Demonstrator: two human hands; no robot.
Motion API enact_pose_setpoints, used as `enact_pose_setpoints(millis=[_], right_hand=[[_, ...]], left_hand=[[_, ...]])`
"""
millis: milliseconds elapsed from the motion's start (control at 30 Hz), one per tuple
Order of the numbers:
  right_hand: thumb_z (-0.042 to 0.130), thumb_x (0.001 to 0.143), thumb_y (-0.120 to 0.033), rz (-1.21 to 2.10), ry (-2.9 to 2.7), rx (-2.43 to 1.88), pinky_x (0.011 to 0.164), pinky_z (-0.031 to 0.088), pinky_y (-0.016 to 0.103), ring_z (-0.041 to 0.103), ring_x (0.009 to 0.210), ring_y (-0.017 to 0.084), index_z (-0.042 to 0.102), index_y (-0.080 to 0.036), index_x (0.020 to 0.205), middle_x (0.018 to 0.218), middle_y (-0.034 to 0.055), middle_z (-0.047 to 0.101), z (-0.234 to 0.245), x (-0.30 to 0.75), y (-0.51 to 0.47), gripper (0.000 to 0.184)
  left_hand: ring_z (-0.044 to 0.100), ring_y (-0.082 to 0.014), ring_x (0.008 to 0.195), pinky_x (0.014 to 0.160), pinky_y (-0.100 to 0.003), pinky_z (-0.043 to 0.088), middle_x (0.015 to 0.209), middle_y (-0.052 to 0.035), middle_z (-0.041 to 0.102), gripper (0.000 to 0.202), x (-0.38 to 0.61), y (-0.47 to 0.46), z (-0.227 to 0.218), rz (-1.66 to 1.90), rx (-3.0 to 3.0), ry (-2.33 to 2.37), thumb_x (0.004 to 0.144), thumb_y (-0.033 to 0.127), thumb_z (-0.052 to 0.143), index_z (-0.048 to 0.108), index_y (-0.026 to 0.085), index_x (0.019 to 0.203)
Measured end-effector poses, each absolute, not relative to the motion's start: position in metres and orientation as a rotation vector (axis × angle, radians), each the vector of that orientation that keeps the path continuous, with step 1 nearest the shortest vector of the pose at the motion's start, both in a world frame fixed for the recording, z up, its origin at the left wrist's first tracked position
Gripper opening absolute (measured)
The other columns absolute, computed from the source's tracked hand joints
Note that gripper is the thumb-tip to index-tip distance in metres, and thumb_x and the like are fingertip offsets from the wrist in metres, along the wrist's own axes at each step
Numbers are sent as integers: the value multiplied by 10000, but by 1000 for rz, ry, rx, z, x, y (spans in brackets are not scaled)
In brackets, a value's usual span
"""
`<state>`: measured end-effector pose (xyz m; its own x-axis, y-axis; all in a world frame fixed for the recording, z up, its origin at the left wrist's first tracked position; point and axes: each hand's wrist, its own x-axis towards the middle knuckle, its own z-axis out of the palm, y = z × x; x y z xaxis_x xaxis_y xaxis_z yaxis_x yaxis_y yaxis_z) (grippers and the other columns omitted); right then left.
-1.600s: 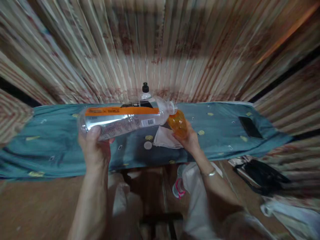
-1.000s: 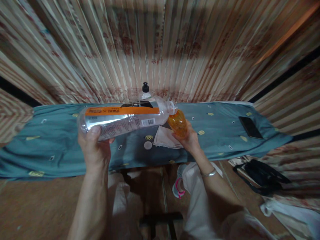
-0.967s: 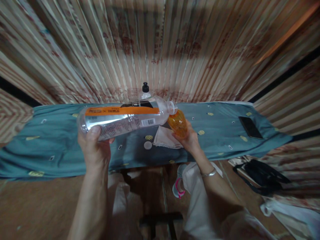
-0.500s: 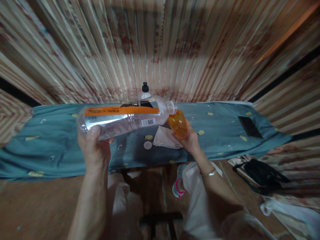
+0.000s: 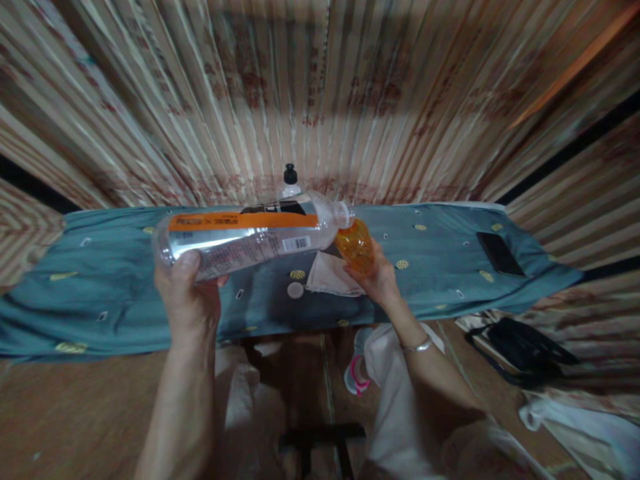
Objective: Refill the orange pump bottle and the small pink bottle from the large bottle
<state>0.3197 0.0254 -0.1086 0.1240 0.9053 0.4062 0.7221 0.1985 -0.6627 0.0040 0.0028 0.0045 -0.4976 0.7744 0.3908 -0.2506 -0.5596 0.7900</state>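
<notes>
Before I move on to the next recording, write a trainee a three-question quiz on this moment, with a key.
1. Multiple choice: what does the left hand hold? A) a smartphone B) a clear plastic bottle C) a shoulder bag
2. True or false: in the picture, the smartphone lies to the left of the round white cap.
3. Short answer: which end of the clear plastic bottle is nearer the orange container in the right hand?

Key: 1. B. 2. False: the smartphone lies well to the right of the round white cap. 3. The mouth end.
</notes>
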Motion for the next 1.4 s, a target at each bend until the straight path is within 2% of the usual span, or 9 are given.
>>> enact_pose_setpoints(millis=[233, 433, 733, 900, 1067, 1400], right_hand=[[831, 764, -480, 268, -1645, -1524, 996, 653, 532, 759, 1209, 360, 526, -227, 1509, 1394, 143, 746, -109, 319, 25, 844], [841, 747, -460, 270, -1639, -1560, 988, 657, 532, 764, 1192, 359, 519, -207, 1507, 1388, 156, 743, -109, 320, 26, 863], [839, 754, -454, 276, -1650, -1548, 1028, 639, 551, 742, 1240, 369, 498, -186, 1520, 1429, 180, 714, -108, 320, 25, 881], [846, 756, -477, 270, -1644, -1525, 1020, 649, 551, 747, 1223, 359, 518, -212, 1502, 1418, 165, 723, -108, 320, 26, 857], [857, 742, -403, 259, -1644, -1545, 1034, 640, 552, 742, 1236, 361, 513, -202, 1502, 1418, 169, 723, -108, 320, 25, 858], [836, 754, -437, 251, -1656, -1530, 1002, 650, 536, 756, 1214, 364, 518, -199, 1500, 1393, 166, 741, -110, 320, 26, 845]], left_hand=[[483, -130, 576, 357, -180, 276, 802, -7, 633, 551, 6, 1, 8, 2082, 985, 942, 587, 434, 841, 752, 236, 1094], [493, -124, 592, 374, -176, 277, 857, -17, 654, 597, 5, 2, 6, 2085, 1006, 923, 591, 456, 868, 738, 232, 1129], [483, -126, 592, 352, -179, 284, 822, -1, 616, 575, 6, 1, 8, 2076, 978, 920, 574, 426, 873, 745, 239, 1102], [477, -127, 596, 370, -178, 257, 827, -7, 622, 592, 6, 0, 9, 2081, 993, 928, 575, 432, 856, 744, 241, 1124], [473, -123, 597, 376, -176, 275, 832, -10, 614, 544, 6, 0, 9, 2075, 1000, 951, 595, 429, 835, 743, 234, 1095], [466, -119, 583, 353, -178, 270, 829, -6, 602, 556, 8, 1, 11, 2080, 1009, 941, 585, 447, 849, 737, 232, 1085]])
